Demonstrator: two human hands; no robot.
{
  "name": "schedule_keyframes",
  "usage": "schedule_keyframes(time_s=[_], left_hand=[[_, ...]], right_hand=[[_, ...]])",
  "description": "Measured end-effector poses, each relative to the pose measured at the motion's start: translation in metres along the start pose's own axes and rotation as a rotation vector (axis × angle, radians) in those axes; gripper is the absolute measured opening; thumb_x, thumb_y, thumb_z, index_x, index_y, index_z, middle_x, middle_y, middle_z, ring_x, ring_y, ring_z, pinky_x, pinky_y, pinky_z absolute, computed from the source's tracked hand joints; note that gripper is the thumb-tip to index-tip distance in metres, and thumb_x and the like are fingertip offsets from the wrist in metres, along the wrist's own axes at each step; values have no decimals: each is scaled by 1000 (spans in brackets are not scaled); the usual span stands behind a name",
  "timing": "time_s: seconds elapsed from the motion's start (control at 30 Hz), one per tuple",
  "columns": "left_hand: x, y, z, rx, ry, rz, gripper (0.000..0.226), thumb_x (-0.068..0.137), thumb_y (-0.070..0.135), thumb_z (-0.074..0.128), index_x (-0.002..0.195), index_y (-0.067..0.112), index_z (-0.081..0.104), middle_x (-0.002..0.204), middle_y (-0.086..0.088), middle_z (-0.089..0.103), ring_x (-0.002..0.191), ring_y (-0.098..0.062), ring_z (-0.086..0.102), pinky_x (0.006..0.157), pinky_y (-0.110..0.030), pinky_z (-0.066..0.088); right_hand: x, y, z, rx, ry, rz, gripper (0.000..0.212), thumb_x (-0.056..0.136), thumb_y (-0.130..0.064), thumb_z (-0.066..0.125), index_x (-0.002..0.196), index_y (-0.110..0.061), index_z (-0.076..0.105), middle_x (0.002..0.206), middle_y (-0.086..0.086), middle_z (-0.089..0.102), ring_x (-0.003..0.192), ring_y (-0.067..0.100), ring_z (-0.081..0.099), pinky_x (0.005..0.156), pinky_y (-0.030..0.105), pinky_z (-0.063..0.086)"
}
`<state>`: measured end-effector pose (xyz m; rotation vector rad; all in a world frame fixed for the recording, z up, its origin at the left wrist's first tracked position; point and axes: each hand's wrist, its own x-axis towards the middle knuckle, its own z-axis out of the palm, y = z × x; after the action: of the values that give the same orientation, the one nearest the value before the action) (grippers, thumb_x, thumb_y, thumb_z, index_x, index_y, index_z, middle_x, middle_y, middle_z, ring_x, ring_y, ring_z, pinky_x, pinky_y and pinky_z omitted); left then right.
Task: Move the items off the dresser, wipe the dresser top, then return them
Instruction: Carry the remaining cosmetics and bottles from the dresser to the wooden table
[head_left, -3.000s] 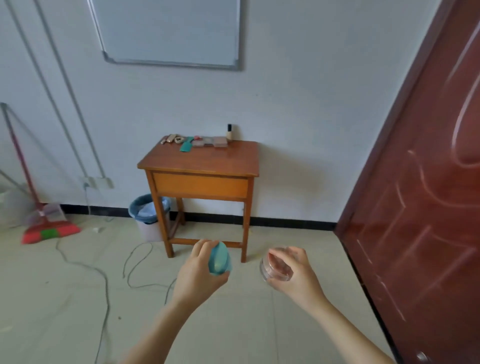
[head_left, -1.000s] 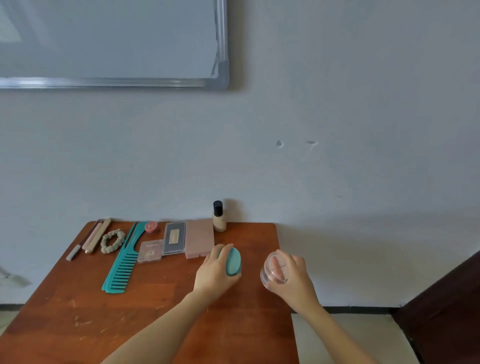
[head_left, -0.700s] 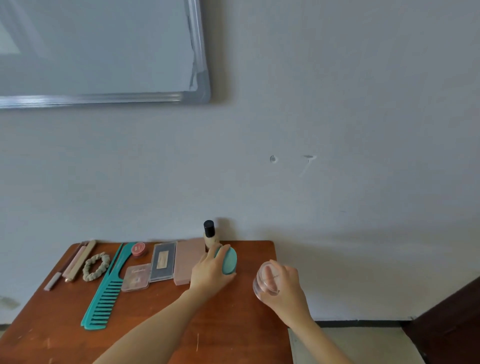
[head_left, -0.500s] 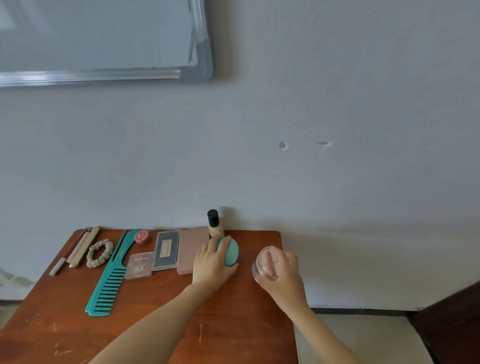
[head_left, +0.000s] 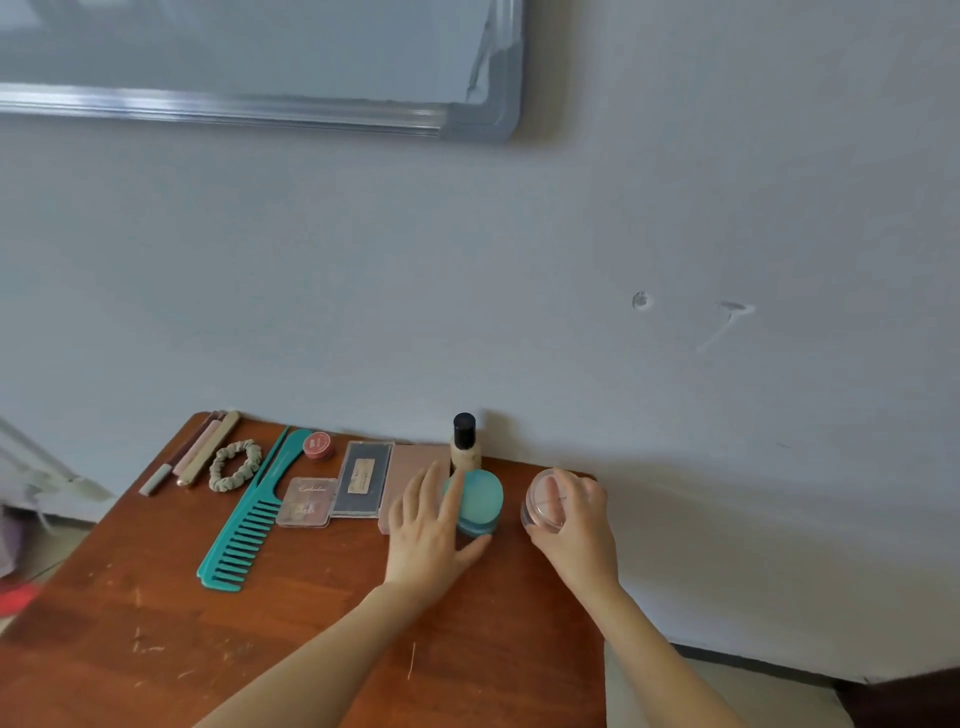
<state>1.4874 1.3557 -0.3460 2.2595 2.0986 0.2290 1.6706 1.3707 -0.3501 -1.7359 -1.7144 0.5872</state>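
Teal jar (head_left: 480, 499) on dresser (head_left: 311, 597), left fingers (head_left: 451, 496) touching it

My two bare forearms run up from the lower edge of the head view and lean toward each other over the bench (head_left: 260, 649). My left grip (head_left: 431, 525) lies palm down, its fingers straight and fanned apart. The forefinger rests across the top of the teal jar (head_left: 480, 501), and the thumb reaches out along the jar's near side. My right grip (head_left: 571, 525) is just beside it, back of the hand toward me, fingers curled round the clear jar (head_left: 545, 501).
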Motion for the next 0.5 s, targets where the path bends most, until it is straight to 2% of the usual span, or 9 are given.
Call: schedule_keyframes(time_s=[0.07, 0.1, 0.2, 0.27, 0.33, 0.4, 0.43, 0.5], left_hand=[[-20, -18, 4, 3, 13, -81, 70, 87, 64, 13, 132, 18, 39, 128, -13, 56, 122, -31, 43, 87, -46, 48], [-30, -29, 7, 10, 4, -128, 73, 88, 63, 5, 134, 17, 38, 129, -15, 54, 123, -30, 37, 89, -48, 46], [-57, -58, 17, 48, -63, -242, 74, 89, 61, 3, 133, 14, 39, 128, -17, 55, 123, -30, 34, 90, -48, 44], [-64, -66, 21, 41, -128, -275, 71, 88, 61, 12, 132, 15, 42, 127, -14, 57, 122, -31, 43, 89, -47, 45], [-64, -64, 18, 33, -169, -276, 78, 79, 64, 13, 137, 18, 40, 135, -11, 51, 127, -31, 45, 97, -48, 41], [-61, -62, 17, 29, -192, -243, 91, 68, 67, -4, 144, 25, 24, 152, -6, 26, 141, -26, 21, 112, -46, 19], [-61, -61, 16, 8, -208, -257, 96, 63, 67, -11, 146, 27, 17, 155, -3, 16, 143, -25, 11, 115, -44, 11], [-61, -60, 12, 6, -228, -273, 99, 59, 67, -16, 146, 29, 11, 156, -1, 8, 144, -23, 4, 116, -42, 6]], right_hand=[[4, 1, 2, -16, -23, -22, 66, 70, -21, 75, 128, -20, 45, 129, 5, 38, 115, 22, 47, 82, 25, 45], [7, 1, 3, -17, -34, -31, 66, 70, -21, 75, 129, -20, 45, 129, 5, 37, 117, 22, 46, 84, 27, 45], [14, 0, 9, -41, -78, -53, 68, 70, -22, 75, 130, -22, 43, 133, 6, 36, 121, 22, 43, 89, 29, 45], [19, -3, 14, -61, -104, -48, 68, 72, -23, 74, 131, -23, 41, 133, 6, 36, 120, 22, 44, 86, 29, 46], [23, -6, 19, -65, -110, -45, 68, 72, -23, 73, 132, -23, 41, 131, 6, 37, 117, 23, 45, 82, 27, 45], [28, -7, 24, -73, -111, -48, 67, 71, -24, 74, 131, -22, 43, 127, 6, 39, 113, 23, 47, 77, 25, 43], [29, -7, 26, -82, -113, -51, 66, 71, -23, 74, 130, -22, 44, 125, 6, 40, 111, 23, 48, 76, 24, 43], [31, -6, 29, -89, -116, -54, 65, 70, -21, 75, 127, -20, 45, 123, 6, 42, 111, 23, 47, 75, 24, 42]])
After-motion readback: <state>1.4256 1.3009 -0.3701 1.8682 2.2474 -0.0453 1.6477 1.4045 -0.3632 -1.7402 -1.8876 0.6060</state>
